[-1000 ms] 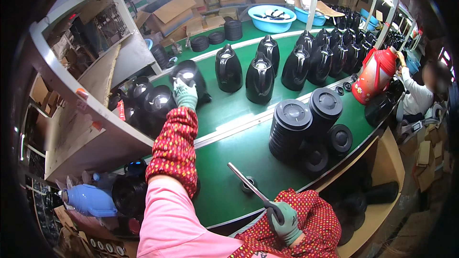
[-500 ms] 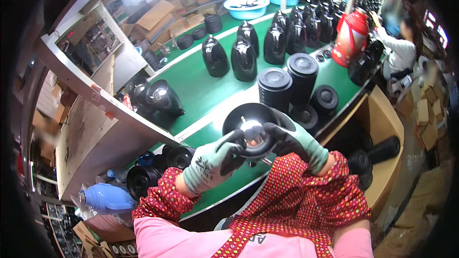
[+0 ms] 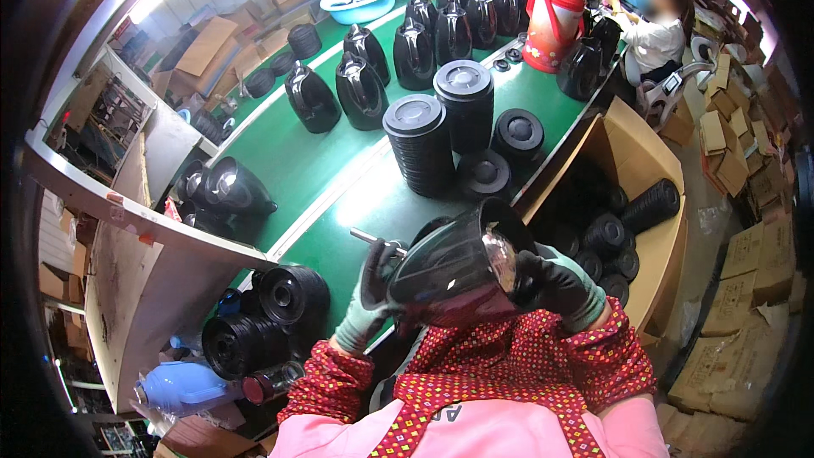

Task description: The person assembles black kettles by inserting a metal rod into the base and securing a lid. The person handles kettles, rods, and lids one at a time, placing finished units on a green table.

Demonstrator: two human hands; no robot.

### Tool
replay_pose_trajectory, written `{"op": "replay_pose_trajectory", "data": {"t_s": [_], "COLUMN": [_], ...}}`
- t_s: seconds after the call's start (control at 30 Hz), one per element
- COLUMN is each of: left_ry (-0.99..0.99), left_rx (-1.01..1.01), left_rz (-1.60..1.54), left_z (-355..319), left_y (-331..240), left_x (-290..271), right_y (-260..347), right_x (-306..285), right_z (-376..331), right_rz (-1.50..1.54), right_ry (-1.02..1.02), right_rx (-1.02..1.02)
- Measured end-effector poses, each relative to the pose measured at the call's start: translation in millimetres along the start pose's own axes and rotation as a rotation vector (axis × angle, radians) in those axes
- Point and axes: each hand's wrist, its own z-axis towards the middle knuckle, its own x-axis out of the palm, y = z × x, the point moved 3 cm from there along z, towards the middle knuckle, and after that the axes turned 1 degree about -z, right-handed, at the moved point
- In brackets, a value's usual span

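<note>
A glossy black jug shell (image 3: 445, 271) lies tilted on its side in front of my chest, held between both hands. My left hand (image 3: 370, 293), in a green and black glove, grips its left end, with the fingers partly hidden behind it. Gloved the same way, my right hand (image 3: 560, 288) is closed on the wide open rim at the right. A thin metal rod (image 3: 366, 238) sticks out by my left fingertips; whether they touch it I cannot tell. Just beyond the shell, stacks of ribbed black discs (image 3: 415, 148) stand on the green bench.
Several black jugs (image 3: 360, 89) and a red thermos flask (image 3: 554, 21) stand farther back on the green bench (image 3: 280, 161). At right is an open carton (image 3: 653, 148) of black parts. Black rings (image 3: 292, 297) and a blue flask (image 3: 182, 386) lie at left. A co-worker (image 3: 657, 38) sits far right.
The shell has turned from facing me with its round end to lying sideways, its opening to the right. My hands have moved apart to its two ends. The view has swung right.
</note>
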Motion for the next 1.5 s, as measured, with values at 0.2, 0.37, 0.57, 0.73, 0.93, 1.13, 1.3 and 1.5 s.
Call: {"op": "replay_pose_trajectory", "data": {"t_s": [0.2,0.37,0.57,0.73,0.93,1.13,1.3,1.5], "left_ry": [-0.297,-0.061,-0.144,-0.126,-0.005,0.002,0.029,0.049], "left_rx": [-0.104,-0.009,-0.056,-0.070,0.047,-0.035,-0.061,-0.067], "left_rz": [-0.040,0.898,0.667,0.785,1.027,0.723,0.626,0.553], "left_z": [7,10,11,16,43,31,18,9], "left_y": [12,4,4,-3,-51,-25,-16,-6], "left_x": [46,29,13,13,51,57,67,75], "right_y": [-23,-27,-25,-31,-12,-2,2,-4], "right_x": [9,-9,-104,-142,-98,-7,9,13], "right_z": [16,78,195,220,145,32,-18,-50], "right_rz": [-0.082,-0.405,-1.879,-1.998,-1.559,-1.202,-1.120,-0.973], "right_ry": [0.056,0.105,-0.588,-0.620,-0.544,-0.146,-0.185,-0.237], "right_rx": [0.176,0.084,-0.110,-0.028,-0.489,-0.687,-0.609,-0.617]}}
